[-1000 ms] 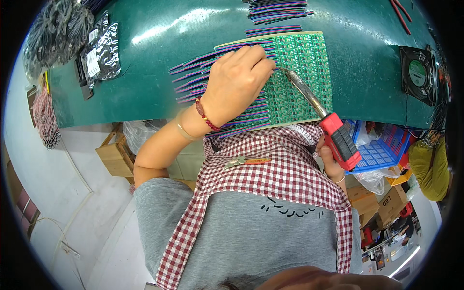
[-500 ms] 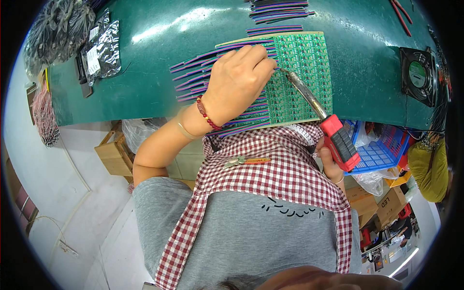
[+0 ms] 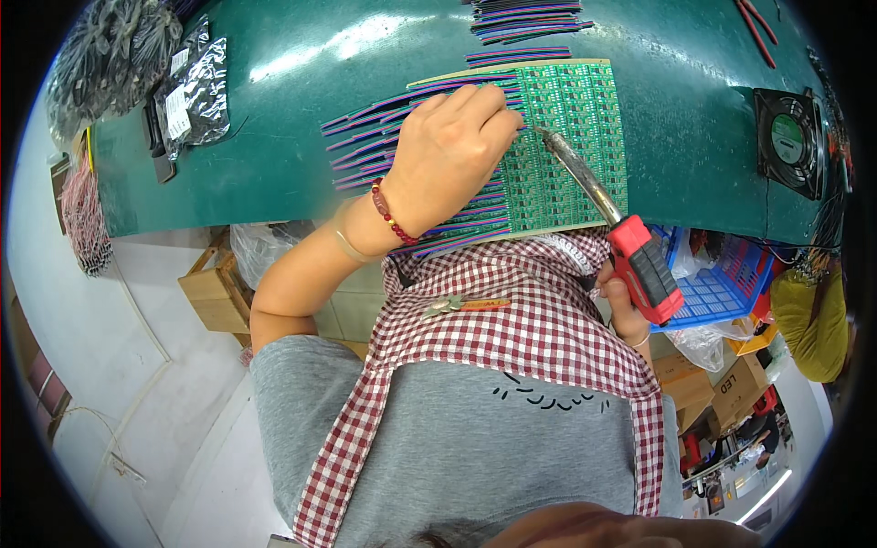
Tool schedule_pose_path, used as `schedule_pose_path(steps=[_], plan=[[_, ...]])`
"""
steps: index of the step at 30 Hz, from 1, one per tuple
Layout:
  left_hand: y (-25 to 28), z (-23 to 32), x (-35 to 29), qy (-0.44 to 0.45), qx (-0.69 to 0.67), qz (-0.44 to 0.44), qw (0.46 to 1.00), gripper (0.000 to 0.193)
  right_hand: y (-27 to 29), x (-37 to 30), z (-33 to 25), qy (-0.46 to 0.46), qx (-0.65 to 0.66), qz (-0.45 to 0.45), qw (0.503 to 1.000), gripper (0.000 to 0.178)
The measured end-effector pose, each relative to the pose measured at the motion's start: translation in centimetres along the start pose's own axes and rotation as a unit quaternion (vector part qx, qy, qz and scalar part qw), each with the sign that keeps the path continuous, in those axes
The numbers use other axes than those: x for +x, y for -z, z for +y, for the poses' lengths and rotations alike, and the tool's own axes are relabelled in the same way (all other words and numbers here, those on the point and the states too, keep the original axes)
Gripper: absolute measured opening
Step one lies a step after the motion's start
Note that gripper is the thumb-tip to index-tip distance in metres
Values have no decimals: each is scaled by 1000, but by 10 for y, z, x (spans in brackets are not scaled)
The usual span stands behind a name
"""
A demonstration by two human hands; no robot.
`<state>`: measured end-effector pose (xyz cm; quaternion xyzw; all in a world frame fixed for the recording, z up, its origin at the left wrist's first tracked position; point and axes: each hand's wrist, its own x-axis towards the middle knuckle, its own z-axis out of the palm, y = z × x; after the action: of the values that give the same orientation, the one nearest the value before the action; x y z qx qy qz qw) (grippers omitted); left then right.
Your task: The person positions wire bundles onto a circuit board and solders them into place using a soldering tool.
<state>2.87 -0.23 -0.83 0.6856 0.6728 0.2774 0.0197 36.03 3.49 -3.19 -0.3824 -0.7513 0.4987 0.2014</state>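
A green circuit board panel (image 3: 571,146) lies on the green table top (image 3: 292,119), with several purple and multicoloured wires (image 3: 365,146) fanned out along its left edge. My left hand (image 3: 452,151) rests on those wires, fingertips pinched at the board's left side; a red bead bracelet circles the wrist. My right hand (image 3: 626,310) grips the red handle of a soldering iron (image 3: 630,251). Its metal tip reaches up to the board just beside my left fingertips.
More wire bundles (image 3: 525,18) lie at the table's far edge, shiny bags (image 3: 192,87) at the left, a small black fan (image 3: 790,142) at the right. A blue plastic basket (image 3: 731,283) and cardboard boxes (image 3: 215,297) stand under the table. A red-checked apron covers my front.
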Motion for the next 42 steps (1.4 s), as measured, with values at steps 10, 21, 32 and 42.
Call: schedule_pose_path(steps=[10, 21, 32, 42], plan=[[5, 1, 4, -10, 20, -36, 999, 13, 2, -1, 0, 16, -15, 3, 1000, 20], [6, 1, 4, -18, 42, -44, 998, 11, -2, 2, -2, -15, 52, 45, 997, 19], [2, 0, 3, -15, 47, -36, 998, 11, -5, 8, 3, 39, -33, -5, 999, 24], [2, -1, 2, -16, 40, -35, 998, 11, 6, 5, 2, 50, -64, 20, 997, 21]])
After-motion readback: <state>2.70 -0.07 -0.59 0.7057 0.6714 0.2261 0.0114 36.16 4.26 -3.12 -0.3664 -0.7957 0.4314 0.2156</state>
